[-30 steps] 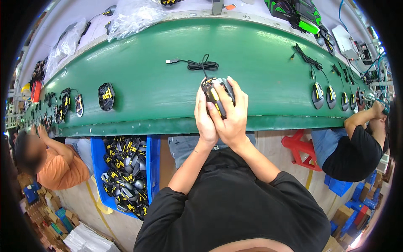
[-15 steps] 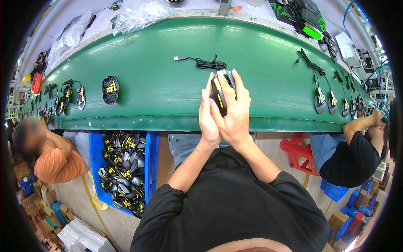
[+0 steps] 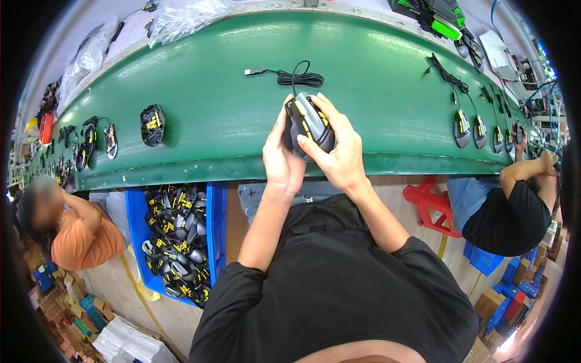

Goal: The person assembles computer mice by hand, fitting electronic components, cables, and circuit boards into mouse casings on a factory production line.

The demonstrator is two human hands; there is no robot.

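A black and grey computer mouse (image 3: 311, 121) with yellow parts is held between both my hands above the near part of the green work surface (image 3: 212, 85). My left hand (image 3: 282, 152) supports its left side and underside, fingers wrapped round it. My right hand (image 3: 342, 147) grips the right side, its thumb lying across the lower part of the mouse. From the front of the mouse a cable loops up to a tied coil (image 3: 301, 78) on the surface, its USB plug (image 3: 255, 71) pointing left. The underside of the mouse is hidden.
A mouse shell part (image 3: 152, 125) lies to the left. Several mice with cables (image 3: 462, 129) line the right. A blue bin (image 3: 216, 236) of shell parts stands below the edge, left of me. A red stool (image 3: 431, 206) is at right. Co-workers sit on both sides.
My hands have spread apart from a pressed-together clasp, uncovering more of the mouse. The mouse has shifted slightly left, and its top now faces up more.
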